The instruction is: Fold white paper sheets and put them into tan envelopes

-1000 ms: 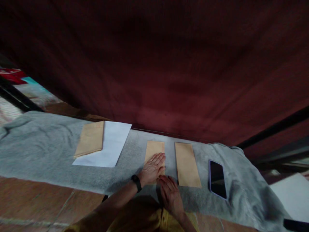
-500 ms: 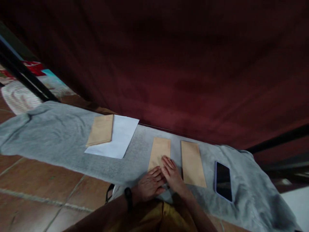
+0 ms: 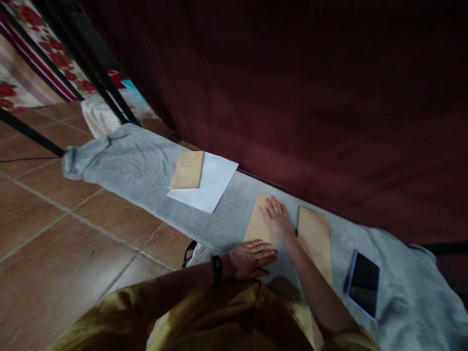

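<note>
A brown paper envelope [image 3: 256, 222] lies flat on the grey cloth in front of me. Across its near end rests my left hand [image 3: 251, 258], palm down with the fingers stretched out, a black band on the wrist. Farther up, my right hand [image 3: 277, 218] lies flat over the envelope's right side near the far end, fingers extended. Neither hand grips anything. A second brown envelope [image 3: 315, 239] lies just right of my right forearm, partly covered by it.
Left of my hands, a stack of brown envelopes [image 3: 187, 169] sits on white paper [image 3: 215, 183]. At the right lies a phone [image 3: 364, 284] with a dark screen. Grey cloth [image 3: 139, 180] covers the long narrow surface. A dark red curtain [image 3: 292, 122] hangs behind it.
My right hand has slid away from me to the envelope's far end, while my left stays at the near end. The hands have moved apart. The view has turned left.
</note>
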`<state>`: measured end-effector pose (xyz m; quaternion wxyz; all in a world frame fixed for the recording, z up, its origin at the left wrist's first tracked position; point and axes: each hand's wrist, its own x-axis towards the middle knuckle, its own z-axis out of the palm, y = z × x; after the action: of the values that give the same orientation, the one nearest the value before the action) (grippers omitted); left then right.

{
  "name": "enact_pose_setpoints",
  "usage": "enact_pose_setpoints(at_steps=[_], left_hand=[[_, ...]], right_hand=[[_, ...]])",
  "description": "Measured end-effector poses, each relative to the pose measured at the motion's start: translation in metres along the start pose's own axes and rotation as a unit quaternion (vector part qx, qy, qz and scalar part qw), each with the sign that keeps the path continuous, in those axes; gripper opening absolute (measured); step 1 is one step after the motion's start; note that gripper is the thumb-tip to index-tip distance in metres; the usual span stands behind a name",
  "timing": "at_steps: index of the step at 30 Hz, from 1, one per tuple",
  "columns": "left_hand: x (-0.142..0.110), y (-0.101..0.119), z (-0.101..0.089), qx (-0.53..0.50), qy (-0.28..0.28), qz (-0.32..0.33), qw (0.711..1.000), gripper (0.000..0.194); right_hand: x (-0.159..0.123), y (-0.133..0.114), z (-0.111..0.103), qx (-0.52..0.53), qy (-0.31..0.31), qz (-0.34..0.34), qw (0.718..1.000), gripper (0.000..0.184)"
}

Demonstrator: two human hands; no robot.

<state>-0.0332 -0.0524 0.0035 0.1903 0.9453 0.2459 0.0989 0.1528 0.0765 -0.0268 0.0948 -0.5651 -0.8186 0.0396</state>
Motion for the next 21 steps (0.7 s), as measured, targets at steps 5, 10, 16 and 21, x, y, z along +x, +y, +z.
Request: enact_pose_setpoints(at_steps=[5, 10, 16, 21], left_hand=[[0.000, 0.000, 0.002, 0.013, 0.001, 0.004, 1.000, 0.057], [-0.001, -0.002, 0.006, 0.018, 0.016, 0.013, 1.000, 0.056], [0.001, -0.004, 0.012, -0.002, -0.018, 0.004, 1.000, 0.055], [0.002, -0.005, 0.013, -0.001, 0.003, 0.015, 1.000, 0.053]], right_hand=[[-0.005, -0.007, 0.000, -0.022, -0.010, 0.022, 0.999, 0.064], [-0.031, -0.012, 0.002, -0.018, -0.009, -0.037, 0.999, 0.069], [-0.068, -0.013, -0.004, 0.007, -0.015, -0.089, 0.996, 0.061], [-0.088, -0.020, -0.012, 0.033, -0.016, -0.099, 0.994, 0.059]])
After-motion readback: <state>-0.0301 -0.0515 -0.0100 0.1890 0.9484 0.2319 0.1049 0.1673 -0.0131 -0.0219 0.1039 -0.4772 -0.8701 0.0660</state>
